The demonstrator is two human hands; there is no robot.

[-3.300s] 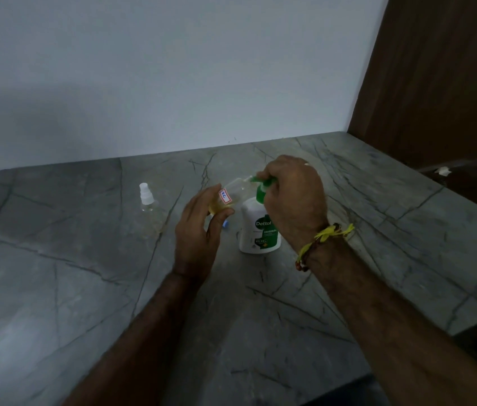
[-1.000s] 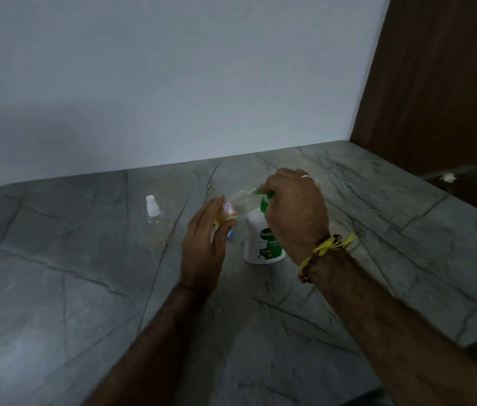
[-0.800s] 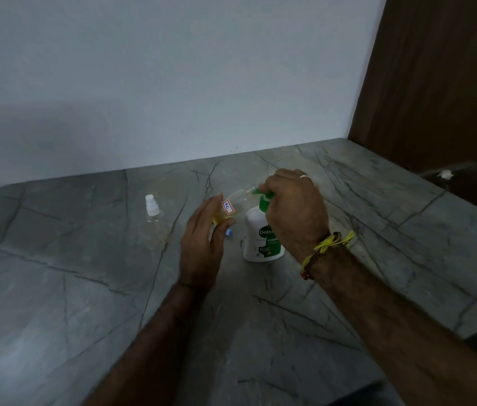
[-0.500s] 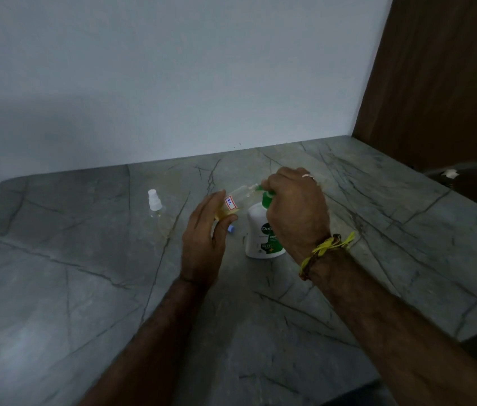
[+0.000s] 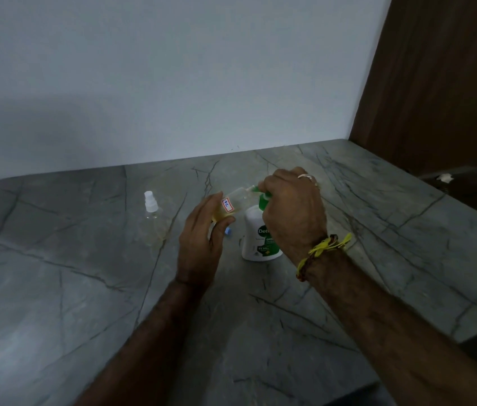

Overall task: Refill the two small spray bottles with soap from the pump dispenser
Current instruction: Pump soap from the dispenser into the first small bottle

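Left hand [image 5: 202, 238] grips tilted spray bottle [image 5: 231, 205] at pump dispenser [image 5: 260, 238] nozzle; right hand [image 5: 293, 209] fingers clenched over the pump head.

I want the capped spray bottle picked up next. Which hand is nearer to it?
Left. The left hand holds the tilted bottle just right of the capped spray bottle; the right hand is farther right, on the pump dispenser.

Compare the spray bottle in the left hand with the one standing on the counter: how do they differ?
The held spray bottle is tilted, uncapped, mouth at the green pump spout, with yellow liquid pooled low; the standing spray bottle is upright, capped in white, untouched. Only the held one shows a red-bordered sticker. Both are small and clear.
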